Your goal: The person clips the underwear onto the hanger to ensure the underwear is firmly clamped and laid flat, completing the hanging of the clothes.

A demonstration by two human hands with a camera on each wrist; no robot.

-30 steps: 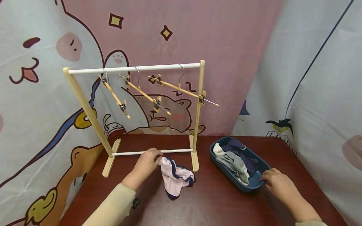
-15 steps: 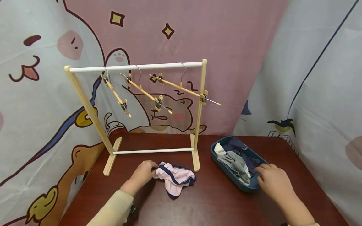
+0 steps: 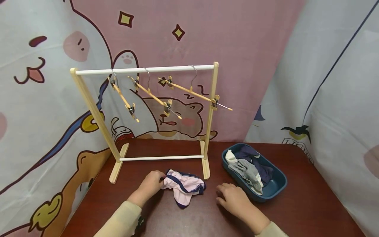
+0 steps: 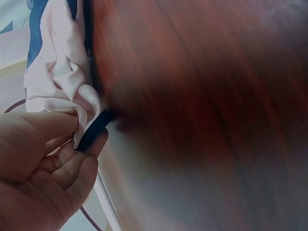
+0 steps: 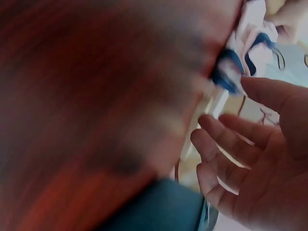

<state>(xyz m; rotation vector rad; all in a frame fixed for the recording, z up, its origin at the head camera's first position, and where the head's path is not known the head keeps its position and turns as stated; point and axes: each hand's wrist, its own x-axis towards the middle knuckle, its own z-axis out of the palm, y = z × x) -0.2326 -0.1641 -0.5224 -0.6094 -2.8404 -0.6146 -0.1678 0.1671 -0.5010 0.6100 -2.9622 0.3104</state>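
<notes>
A small pink garment with navy trim (image 3: 185, 184) lies crumpled on the table in front of the rack. My left hand (image 3: 151, 184) pinches its left edge; in the left wrist view, thumb and fingers (image 4: 96, 173) grip the cloth by a navy-edged corner. Between the garment and the basket, my right hand (image 3: 234, 199) hovers low over the table and holds nothing. Its fingers (image 5: 231, 139) are spread and slightly bent in the right wrist view. The blue basket (image 3: 278, 189) holds a grey garment (image 3: 245, 171) and a navy garment (image 3: 262, 168).
A wooden rack with a white top rail (image 3: 165, 69) stands at the back left. Three clip hangers hang from it, among them the right-hand hanger (image 3: 192, 92). A printed cloth backdrop (image 3: 237, 39) rises behind the brown table (image 3: 302, 197).
My right hand has left the basket's rim and moved left toward the pink garment. My left hand has lowered the garment's corner to the table, still pinching it.
</notes>
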